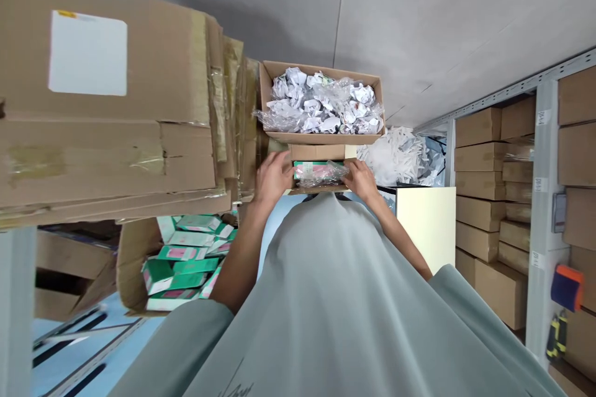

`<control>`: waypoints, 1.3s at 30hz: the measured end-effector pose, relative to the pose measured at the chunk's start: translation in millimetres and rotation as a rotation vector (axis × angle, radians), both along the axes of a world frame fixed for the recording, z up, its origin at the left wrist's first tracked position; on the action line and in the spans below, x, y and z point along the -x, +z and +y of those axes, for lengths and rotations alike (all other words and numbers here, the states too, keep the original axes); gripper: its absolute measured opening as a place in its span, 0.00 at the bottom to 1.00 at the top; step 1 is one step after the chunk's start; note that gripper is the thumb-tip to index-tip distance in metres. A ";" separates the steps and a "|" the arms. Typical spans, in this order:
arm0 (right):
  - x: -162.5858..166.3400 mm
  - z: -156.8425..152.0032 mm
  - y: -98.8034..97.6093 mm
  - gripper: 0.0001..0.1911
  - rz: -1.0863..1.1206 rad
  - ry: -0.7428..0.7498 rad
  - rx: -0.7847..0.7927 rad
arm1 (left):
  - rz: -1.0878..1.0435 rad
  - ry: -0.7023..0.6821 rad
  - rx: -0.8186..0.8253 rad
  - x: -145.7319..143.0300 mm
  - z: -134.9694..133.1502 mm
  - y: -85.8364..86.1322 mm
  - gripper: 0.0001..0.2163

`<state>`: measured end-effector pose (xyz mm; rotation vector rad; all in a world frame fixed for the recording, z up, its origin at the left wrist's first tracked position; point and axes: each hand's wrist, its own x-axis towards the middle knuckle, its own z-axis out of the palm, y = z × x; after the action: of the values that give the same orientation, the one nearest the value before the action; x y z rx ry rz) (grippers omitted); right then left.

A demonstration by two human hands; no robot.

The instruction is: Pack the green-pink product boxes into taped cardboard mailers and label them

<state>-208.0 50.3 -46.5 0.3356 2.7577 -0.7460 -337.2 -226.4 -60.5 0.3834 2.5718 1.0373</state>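
Observation:
Close in front of my body is a small open cardboard box [317,152]. Inside it lies a green and pink carton [310,167], partly covered by crumpled clear plastic wrap [321,177]. My left hand [274,178] grips the box at its left end, fingers curled over the edge. At the right end, my right hand [361,180] is closed with its fingertips on the plastic wrap, by the box's edge. Just beyond stands a larger cardboard box [321,138] full of crumpled paper [321,102] and clear plastic.
Flattened cardboard boxes [107,149] are stacked at left. Below them, an open box [133,260] holds several green and pink cartons [186,263]. White paper scraps [393,152] lie behind a pale yellow panel [426,229]. Shelves with brown boxes [479,214] line the right.

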 end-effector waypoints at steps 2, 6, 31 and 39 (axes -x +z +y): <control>-8.1 0.2 2.1 0.32 0.054 -0.016 0.006 | 0.079 0.008 0.016 -11.0 -10.3 3.8 0.24; -24.4 0.8 0.8 0.31 0.171 -0.227 0.025 | 0.069 0.037 0.127 -32.8 -21.8 -1.3 0.29; -280.3 -20.8 -9.5 0.14 0.335 -1.413 0.151 | -0.106 -0.855 0.187 -89.0 161.8 19.4 0.12; -419.8 11.5 -26.6 0.13 0.521 -1.769 0.100 | -0.041 -1.162 0.178 -229.4 309.3 5.8 0.13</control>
<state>211.7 61.8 -73.1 2.9467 2.0256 -1.2997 -107.8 82.9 -54.8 1.5056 1.8129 0.3516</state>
